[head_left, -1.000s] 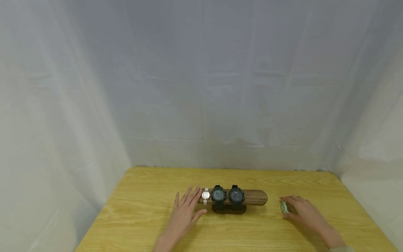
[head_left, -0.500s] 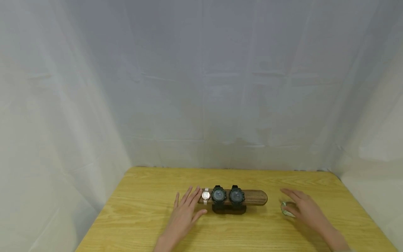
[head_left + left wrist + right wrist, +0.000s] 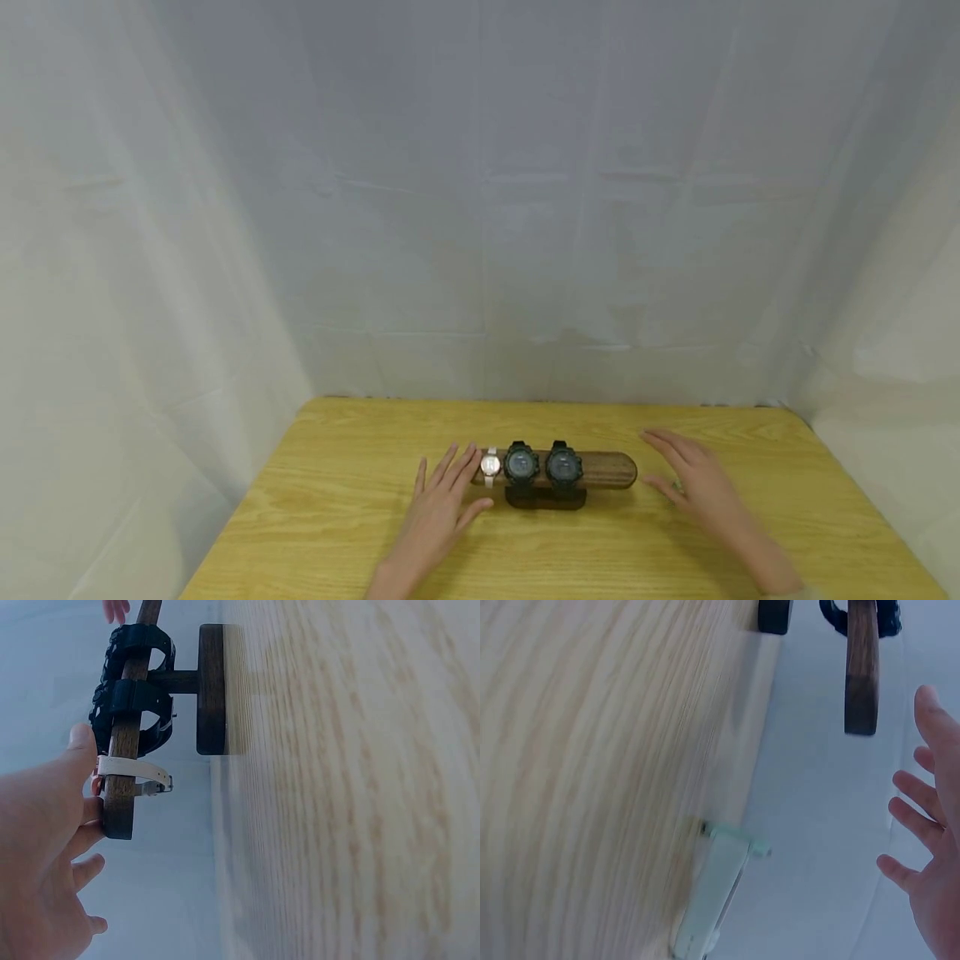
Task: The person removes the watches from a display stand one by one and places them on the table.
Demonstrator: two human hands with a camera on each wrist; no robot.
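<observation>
Centrally, on the tabletop (image 3: 322, 517): one wooden watch stand (image 3: 609, 471), built as a horizontal bar on a short post (image 3: 177, 681) and dark base (image 3: 545, 500). Probably stiff and moderately weighty, smooth at the rounded ends; likely prone to tip if pressed at one end only. Best taken by the bare right stretch of the bar, or steadied at the base.

Mounted on the bar, from the left: one white-strapped watch (image 3: 491, 465), small, buckle (image 3: 166, 782) beneath, likely light and easily scratched at the dial; then one black watch (image 3: 521, 464) and a second black watch (image 3: 564, 466), both chunky, with straps looped round the bar, probably rugged and heavier. Best held by the case sides, clear of the dials.

Lying separately on the tabletop, near the stand's right end and mostly hidden by the right hand (image 3: 705, 483) in the head view: one mint-green watch (image 3: 712, 896). Presumably light, with a pliable strap; best pinched across the case edges. Cannot tell the dial's facing.

Left hand (image 3: 435, 508): fingers spread, fingertips against the bar's left end, nothing gripped. Right hand: fingers apart, holding nothing, just beside the bar's right end without touching; slightly blurred.
</observation>
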